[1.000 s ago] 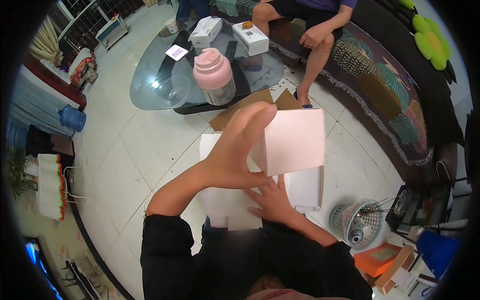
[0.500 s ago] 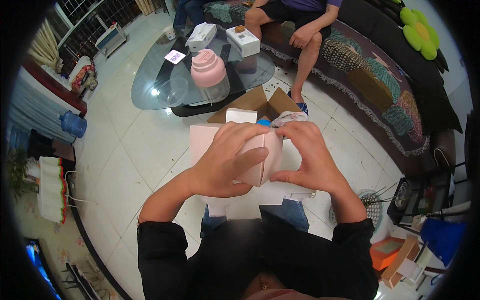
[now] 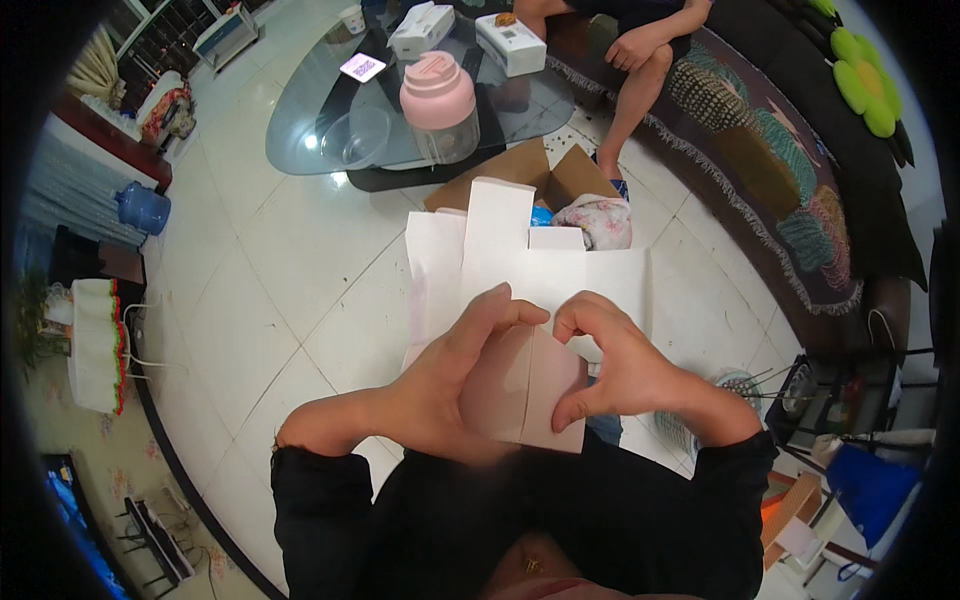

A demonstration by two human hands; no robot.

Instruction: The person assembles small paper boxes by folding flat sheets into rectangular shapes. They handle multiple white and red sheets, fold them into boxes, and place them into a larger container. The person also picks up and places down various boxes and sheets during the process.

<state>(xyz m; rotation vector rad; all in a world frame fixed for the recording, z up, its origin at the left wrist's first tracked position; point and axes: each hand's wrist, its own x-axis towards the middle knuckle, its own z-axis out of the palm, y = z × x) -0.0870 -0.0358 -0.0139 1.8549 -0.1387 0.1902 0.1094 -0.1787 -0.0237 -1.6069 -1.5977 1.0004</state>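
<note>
Close to my body I hold a small pale pink folded carton (image 3: 530, 385), with a seam running down the face toward me. My left hand (image 3: 430, 395) wraps around its left side, fingers along the far top edge. From the right, my right hand (image 3: 625, 365) grips it, thumb on the near face and fingers curled at the top corner. Just beyond lie several flat, white cut-out carton blanks (image 3: 500, 260) with flaps, partly hidden behind my hands. One blank has a pinkish side at the left.
An open cardboard box (image 3: 490, 172) holding floral cloth (image 3: 595, 220) stands past the blanks. Behind it is a glass coffee table (image 3: 300, 130) with a pink-topped jar (image 3: 438, 100) and tissue packs (image 3: 512, 45). A person (image 3: 645, 50) sits on the sofa (image 3: 770, 150).
Both hands have brought the pink carton down and nearer to my body, tilting it. More of the white blanks shows beyond them. The view has also shifted.
</note>
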